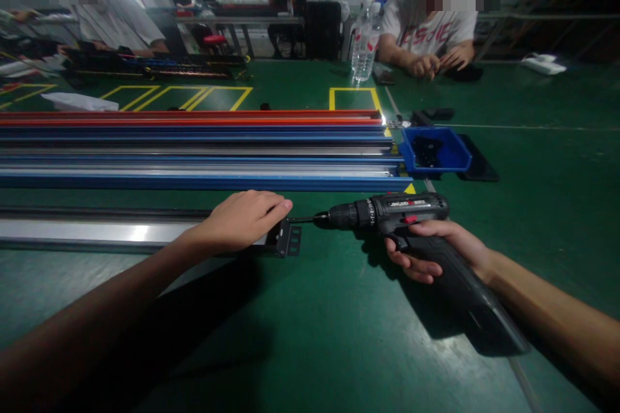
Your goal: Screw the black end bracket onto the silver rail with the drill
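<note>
My right hand [436, 248] is wrapped round the handle of a black cordless drill [411, 206], a finger near its trigger. The drill lies level, and its long bit [307, 217] points left, reaching the black end plate [282, 237] of a long metal profile [97, 230]. Over that end of the profile my left hand [249, 219] is closed, thumb towards the plate; the other fingertips are hidden behind it. A slotted black bracket [294, 241] sticks out from the end plate. Whether the bit sits in a screw cannot be made out.
Several long blue profiles [194, 182] and an orange one [194, 117] lie behind. A blue bin [438, 164] with small black parts stands at their right ends. Water bottles [365, 45] stand farther back. Co-workers sit across the green table [339, 335]; one person's hands [436, 64] hold something small.
</note>
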`<state>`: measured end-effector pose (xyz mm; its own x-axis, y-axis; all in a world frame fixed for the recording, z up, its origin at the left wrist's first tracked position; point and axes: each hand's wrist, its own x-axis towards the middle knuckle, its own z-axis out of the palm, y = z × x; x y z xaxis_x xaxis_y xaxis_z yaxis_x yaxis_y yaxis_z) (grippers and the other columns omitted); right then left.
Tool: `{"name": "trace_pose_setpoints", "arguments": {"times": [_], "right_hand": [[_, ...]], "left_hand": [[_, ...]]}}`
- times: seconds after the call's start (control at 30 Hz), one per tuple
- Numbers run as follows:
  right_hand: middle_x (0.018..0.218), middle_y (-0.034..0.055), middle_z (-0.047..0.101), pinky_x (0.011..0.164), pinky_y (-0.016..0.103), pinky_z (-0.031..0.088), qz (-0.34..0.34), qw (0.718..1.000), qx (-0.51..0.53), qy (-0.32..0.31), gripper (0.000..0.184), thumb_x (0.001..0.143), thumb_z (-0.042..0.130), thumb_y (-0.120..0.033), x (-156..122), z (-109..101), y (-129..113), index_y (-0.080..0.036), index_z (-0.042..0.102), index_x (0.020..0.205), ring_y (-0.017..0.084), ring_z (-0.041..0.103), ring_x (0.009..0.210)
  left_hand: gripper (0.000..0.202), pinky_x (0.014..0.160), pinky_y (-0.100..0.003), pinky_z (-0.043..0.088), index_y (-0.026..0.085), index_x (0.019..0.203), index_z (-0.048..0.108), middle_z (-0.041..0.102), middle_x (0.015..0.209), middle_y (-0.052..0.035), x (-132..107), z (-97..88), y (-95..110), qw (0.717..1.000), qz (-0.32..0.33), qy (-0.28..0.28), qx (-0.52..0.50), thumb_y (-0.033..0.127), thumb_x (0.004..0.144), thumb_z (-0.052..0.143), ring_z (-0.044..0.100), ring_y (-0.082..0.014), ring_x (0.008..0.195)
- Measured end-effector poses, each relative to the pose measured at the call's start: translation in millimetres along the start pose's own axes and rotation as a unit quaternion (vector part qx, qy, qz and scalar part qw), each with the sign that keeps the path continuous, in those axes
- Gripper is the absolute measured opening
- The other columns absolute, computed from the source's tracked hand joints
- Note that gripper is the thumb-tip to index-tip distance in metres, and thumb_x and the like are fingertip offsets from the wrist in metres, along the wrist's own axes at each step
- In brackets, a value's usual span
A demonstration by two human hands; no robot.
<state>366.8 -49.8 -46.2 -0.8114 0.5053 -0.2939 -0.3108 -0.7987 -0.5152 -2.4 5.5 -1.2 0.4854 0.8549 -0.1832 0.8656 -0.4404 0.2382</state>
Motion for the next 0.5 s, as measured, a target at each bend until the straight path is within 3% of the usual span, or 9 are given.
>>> {"name": "trace_pose_setpoints", "arguments": {"times": [0.5], "right_hand": [[0.090, 0.0128, 0.067, 0.061, 0.022, 0.051, 0.000, 1.000, 0.007, 0.000, 0.042, 0.098, 0.053, -0.036, 0.5, 0.9, -0.8, 0.002, 0.068, 0.112, 0.007, 0.055, 0.054]], "left_hand": [[0.060, 0.097, -0.040, 0.049, 0.026, 0.115, 0.075, 0.074, 0.125, -0.0046, -0.6, 0.0, -0.4, 1.000, 0.003, 0.012, -0.013, 0.057, 0.103, 0.025, 0.067, -0.0283, 0.113]]}}
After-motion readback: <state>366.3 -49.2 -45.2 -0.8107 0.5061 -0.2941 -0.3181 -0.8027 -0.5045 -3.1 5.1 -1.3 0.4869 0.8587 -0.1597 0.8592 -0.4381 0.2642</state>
